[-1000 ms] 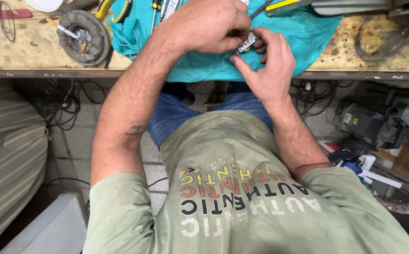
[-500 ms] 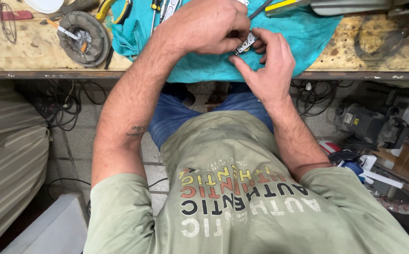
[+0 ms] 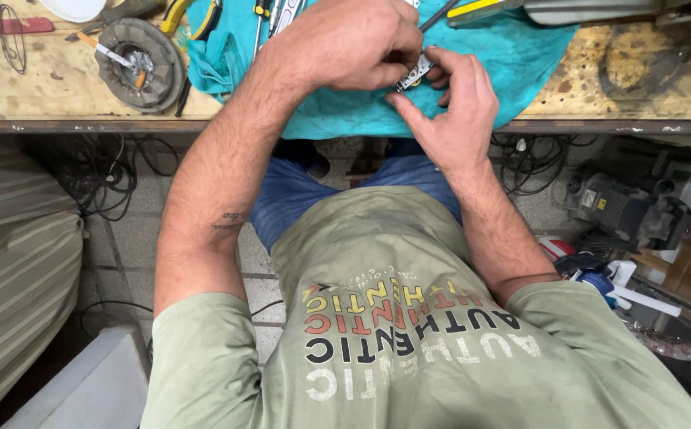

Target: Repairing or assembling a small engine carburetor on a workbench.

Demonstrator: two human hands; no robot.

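Note:
Both of my hands meet over a teal cloth (image 3: 512,63) spread on a wooden workbench (image 3: 36,87). Between them is a small flat silver metal part (image 3: 415,71) with holes. My left hand (image 3: 345,44) is closed around its upper end, fingers curled over it. My right hand (image 3: 453,103) pinches its lower end from below with thumb and fingers. Most of the part is hidden by my fingers.
A round grey dish (image 3: 139,52) with a cigarette sits at the bench's left. Screwdrivers and yellow-handled pliers (image 3: 175,12) lie at the cloth's top edge. Below the bench are cables (image 3: 115,175), a grey motor unit (image 3: 615,206) and clutter at right.

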